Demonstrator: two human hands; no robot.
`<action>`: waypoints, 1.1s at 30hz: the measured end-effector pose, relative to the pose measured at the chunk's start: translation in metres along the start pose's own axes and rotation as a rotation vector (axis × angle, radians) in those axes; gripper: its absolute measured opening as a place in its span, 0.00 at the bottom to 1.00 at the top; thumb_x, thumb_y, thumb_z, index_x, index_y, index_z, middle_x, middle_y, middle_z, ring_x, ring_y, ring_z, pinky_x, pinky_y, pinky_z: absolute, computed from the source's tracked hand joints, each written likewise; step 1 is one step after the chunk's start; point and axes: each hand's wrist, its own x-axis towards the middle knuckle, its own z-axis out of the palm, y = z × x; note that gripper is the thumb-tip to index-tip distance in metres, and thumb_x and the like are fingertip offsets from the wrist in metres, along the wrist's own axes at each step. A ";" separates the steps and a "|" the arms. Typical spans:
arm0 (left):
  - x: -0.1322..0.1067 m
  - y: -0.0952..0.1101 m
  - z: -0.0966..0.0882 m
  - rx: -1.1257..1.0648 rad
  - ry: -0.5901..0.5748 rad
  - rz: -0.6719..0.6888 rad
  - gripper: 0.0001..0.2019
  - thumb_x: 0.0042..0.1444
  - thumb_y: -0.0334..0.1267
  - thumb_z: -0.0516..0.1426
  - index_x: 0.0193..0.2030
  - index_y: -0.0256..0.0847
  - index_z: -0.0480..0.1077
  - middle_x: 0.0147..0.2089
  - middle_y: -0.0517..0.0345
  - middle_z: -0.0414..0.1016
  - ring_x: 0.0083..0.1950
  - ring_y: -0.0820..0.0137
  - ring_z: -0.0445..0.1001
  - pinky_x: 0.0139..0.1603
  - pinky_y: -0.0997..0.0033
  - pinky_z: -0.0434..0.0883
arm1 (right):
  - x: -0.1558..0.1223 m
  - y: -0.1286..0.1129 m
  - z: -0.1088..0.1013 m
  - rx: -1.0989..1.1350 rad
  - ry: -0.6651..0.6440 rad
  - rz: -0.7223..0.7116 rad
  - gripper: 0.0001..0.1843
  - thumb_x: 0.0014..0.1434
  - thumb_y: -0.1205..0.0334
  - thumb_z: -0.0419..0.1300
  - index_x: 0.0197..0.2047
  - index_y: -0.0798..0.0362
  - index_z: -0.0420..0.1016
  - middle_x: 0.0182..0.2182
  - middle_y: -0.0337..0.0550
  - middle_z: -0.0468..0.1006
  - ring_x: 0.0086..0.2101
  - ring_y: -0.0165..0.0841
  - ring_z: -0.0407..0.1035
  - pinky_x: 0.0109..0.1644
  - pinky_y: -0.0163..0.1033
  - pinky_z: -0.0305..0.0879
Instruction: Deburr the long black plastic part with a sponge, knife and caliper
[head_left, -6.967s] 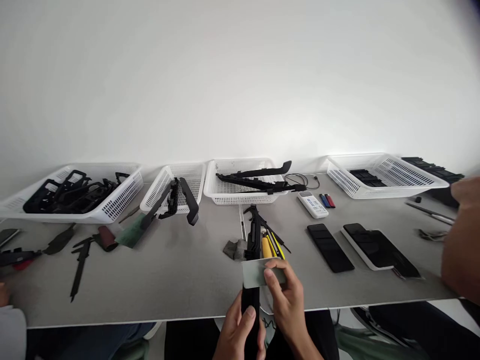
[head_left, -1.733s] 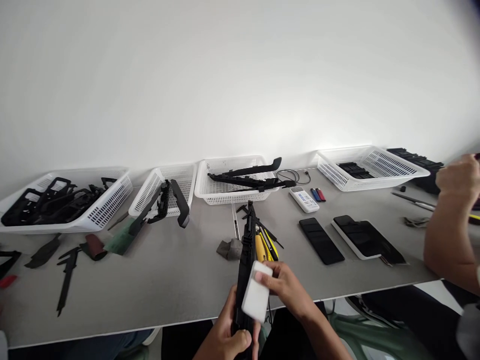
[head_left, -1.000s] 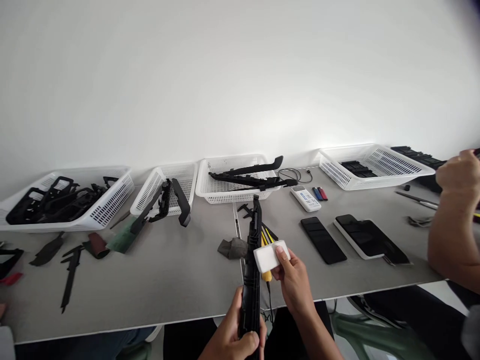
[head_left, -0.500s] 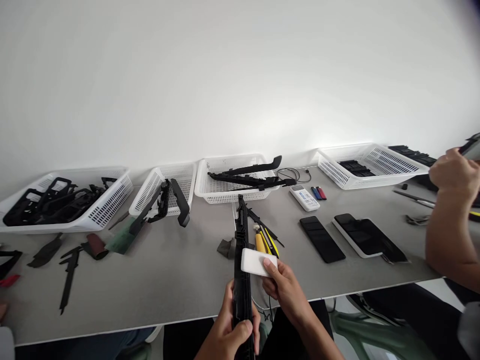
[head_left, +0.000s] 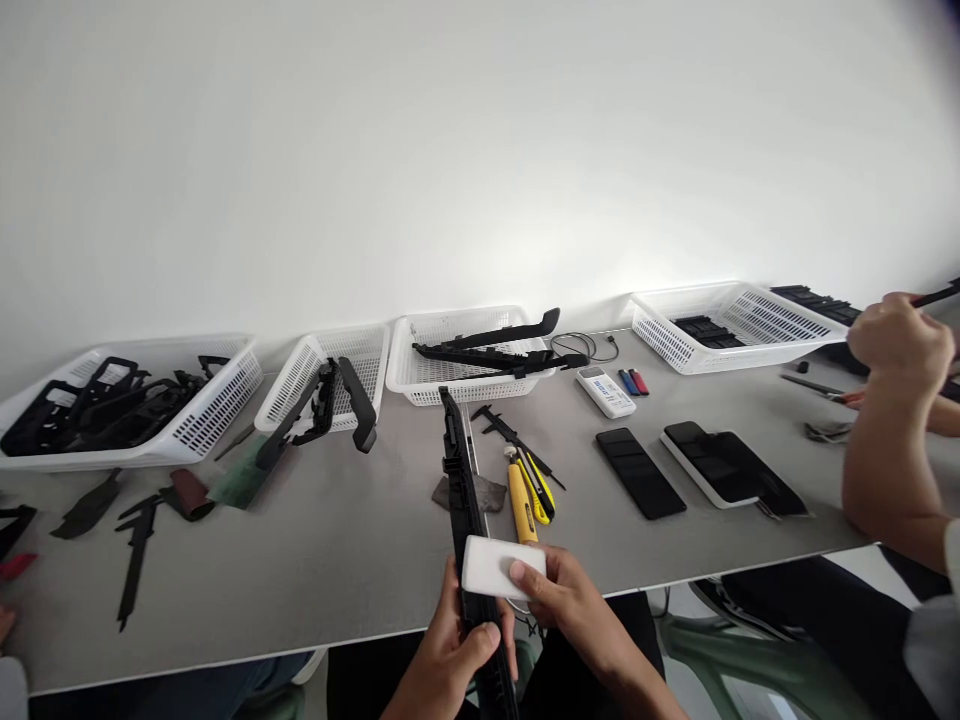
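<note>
My left hand point(head_left: 457, 645) is closed around the lower part of a long black plastic part point(head_left: 465, 490), which slants up and away over the table edge. Between thumb and fingers, my right hand point(head_left: 566, 600) grips a white rectangular block point(head_left: 499, 567). The block lies across the black part just above my left hand; whether the two touch I cannot tell. Beyond my right hand are a yellow-handled tool point(head_left: 519, 495) and a yellow utility knife point(head_left: 541, 490). A grey piece of cloth or sandpaper point(head_left: 487, 494) sits partly behind the black part, with calipers point(head_left: 514, 437) nearby.
White baskets of black parts line the wall: a left basket point(head_left: 217, 400), a small one point(head_left: 281, 405), a middle one point(head_left: 420, 390) and a right one point(head_left: 667, 345). Phones point(head_left: 641, 473) and a white device point(head_left: 606, 393) lie right. A co-worker's arm point(head_left: 892, 430) reaches in at right.
The white block and my right hand have moved down along the black part, toward my left hand. The black part's far end has swung left. The co-worker's hand has shifted slightly.
</note>
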 end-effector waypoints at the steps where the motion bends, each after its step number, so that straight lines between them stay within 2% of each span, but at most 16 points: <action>1: 0.000 -0.001 -0.001 0.012 0.008 -0.013 0.29 0.67 0.50 0.63 0.69 0.47 0.58 0.41 0.57 0.75 0.34 0.69 0.77 0.41 0.64 0.75 | 0.001 0.000 0.001 -0.018 -0.006 -0.001 0.33 0.58 0.30 0.68 0.32 0.54 0.69 0.22 0.30 0.57 0.23 0.23 0.44 0.26 0.34 0.42; 3: -0.001 0.000 -0.001 0.010 0.007 -0.009 0.29 0.67 0.50 0.63 0.68 0.45 0.60 0.40 0.58 0.75 0.33 0.69 0.76 0.39 0.65 0.74 | 0.005 -0.001 -0.001 -0.038 -0.014 -0.002 0.34 0.57 0.29 0.68 0.32 0.55 0.69 0.22 0.31 0.57 0.23 0.23 0.45 0.25 0.34 0.43; 5: -0.001 0.004 0.002 -0.007 -0.011 0.036 0.28 0.67 0.50 0.62 0.68 0.45 0.60 0.38 0.60 0.74 0.30 0.71 0.74 0.36 0.67 0.73 | 0.011 -0.001 -0.008 -0.078 0.034 -0.021 0.35 0.56 0.28 0.68 0.33 0.55 0.72 0.22 0.31 0.57 0.23 0.23 0.45 0.25 0.34 0.42; 8: -0.003 0.012 0.007 -0.063 -0.025 0.102 0.31 0.66 0.51 0.63 0.70 0.48 0.56 0.37 0.62 0.73 0.29 0.71 0.74 0.33 0.69 0.73 | 0.015 -0.002 -0.023 -0.175 0.271 -0.131 0.36 0.56 0.26 0.66 0.37 0.56 0.77 0.18 0.29 0.54 0.19 0.24 0.44 0.23 0.34 0.40; 9: -0.003 0.014 0.008 -0.080 -0.020 0.109 0.32 0.66 0.51 0.63 0.71 0.50 0.55 0.37 0.63 0.73 0.29 0.72 0.74 0.33 0.69 0.73 | 0.014 -0.003 -0.027 -0.196 0.333 -0.173 0.35 0.58 0.27 0.65 0.41 0.56 0.78 0.16 0.29 0.56 0.18 0.24 0.46 0.22 0.34 0.42; 11: -0.004 0.018 0.008 -0.101 -0.006 0.102 0.32 0.67 0.50 0.62 0.72 0.51 0.54 0.37 0.63 0.73 0.29 0.72 0.74 0.34 0.69 0.73 | 0.008 -0.004 -0.029 -0.212 0.368 -0.264 0.33 0.64 0.32 0.62 0.49 0.56 0.81 0.18 0.35 0.67 0.17 0.28 0.56 0.22 0.35 0.52; 13: -0.004 0.019 0.008 -0.094 -0.001 0.073 0.30 0.66 0.48 0.62 0.70 0.49 0.57 0.37 0.62 0.73 0.29 0.72 0.74 0.34 0.69 0.73 | -0.002 -0.005 -0.024 -0.231 0.308 -0.358 0.28 0.67 0.39 0.62 0.57 0.52 0.82 0.32 0.46 0.81 0.25 0.33 0.70 0.28 0.38 0.65; 14: -0.003 0.019 0.008 -0.085 -0.007 0.054 0.28 0.66 0.48 0.63 0.68 0.46 0.60 0.37 0.62 0.74 0.29 0.72 0.74 0.34 0.68 0.72 | -0.006 -0.005 -0.020 -0.250 0.261 -0.400 0.25 0.67 0.43 0.63 0.59 0.49 0.83 0.41 0.50 0.84 0.31 0.36 0.75 0.33 0.39 0.70; 16: -0.002 0.017 0.009 -0.057 -0.034 0.015 0.25 0.65 0.48 0.63 0.64 0.41 0.64 0.34 0.60 0.74 0.29 0.71 0.74 0.34 0.68 0.71 | -0.010 -0.005 -0.010 -0.299 0.155 -0.453 0.23 0.66 0.47 0.66 0.61 0.44 0.83 0.55 0.52 0.81 0.47 0.43 0.77 0.44 0.42 0.75; 18: -0.002 0.016 0.011 -0.041 -0.057 -0.006 0.26 0.64 0.48 0.63 0.64 0.40 0.65 0.34 0.59 0.75 0.28 0.71 0.73 0.34 0.68 0.70 | -0.008 -0.004 -0.002 -0.296 0.157 -0.468 0.23 0.65 0.49 0.67 0.62 0.42 0.83 0.61 0.51 0.78 0.57 0.47 0.74 0.52 0.44 0.75; 21: -0.003 0.014 0.014 -0.038 -0.067 0.017 0.32 0.65 0.49 0.63 0.70 0.44 0.58 0.35 0.60 0.75 0.27 0.72 0.72 0.32 0.69 0.70 | 0.001 -0.002 0.004 -0.187 0.370 -0.460 0.21 0.65 0.49 0.67 0.59 0.43 0.84 0.58 0.51 0.80 0.56 0.47 0.74 0.53 0.45 0.74; 23: -0.003 0.014 0.014 -0.035 -0.062 0.037 0.32 0.65 0.50 0.63 0.71 0.47 0.55 0.35 0.62 0.75 0.26 0.72 0.72 0.32 0.70 0.70 | 0.006 0.001 0.004 -0.123 0.419 -0.454 0.20 0.64 0.49 0.69 0.57 0.45 0.85 0.55 0.52 0.81 0.52 0.46 0.75 0.51 0.45 0.74; 26: -0.004 0.015 0.013 -0.030 -0.033 0.048 0.28 0.66 0.50 0.63 0.67 0.47 0.59 0.36 0.62 0.74 0.28 0.72 0.73 0.33 0.69 0.72 | 0.007 0.004 0.002 -0.057 0.350 -0.430 0.20 0.59 0.50 0.73 0.52 0.47 0.84 0.43 0.48 0.83 0.37 0.38 0.74 0.40 0.40 0.73; 28: -0.003 0.014 0.012 -0.025 -0.023 0.040 0.27 0.65 0.50 0.63 0.66 0.46 0.60 0.36 0.62 0.74 0.29 0.72 0.72 0.34 0.69 0.72 | 0.005 0.005 0.000 -0.011 0.360 -0.405 0.20 0.59 0.48 0.73 0.50 0.48 0.83 0.35 0.43 0.80 0.28 0.32 0.67 0.33 0.37 0.68; 30: -0.003 0.013 0.011 -0.017 -0.035 0.021 0.26 0.65 0.50 0.63 0.64 0.45 0.61 0.36 0.61 0.73 0.29 0.73 0.71 0.34 0.69 0.71 | 0.004 0.006 -0.001 0.015 0.325 -0.368 0.20 0.60 0.47 0.71 0.51 0.48 0.82 0.32 0.40 0.77 0.26 0.30 0.64 0.31 0.36 0.65; 33: -0.003 0.009 0.009 0.005 -0.064 -0.012 0.24 0.66 0.50 0.62 0.62 0.43 0.63 0.37 0.60 0.73 0.29 0.72 0.72 0.35 0.69 0.70 | 0.003 0.009 0.001 0.004 0.199 -0.308 0.19 0.59 0.48 0.72 0.49 0.49 0.83 0.33 0.41 0.76 0.27 0.32 0.66 0.31 0.37 0.67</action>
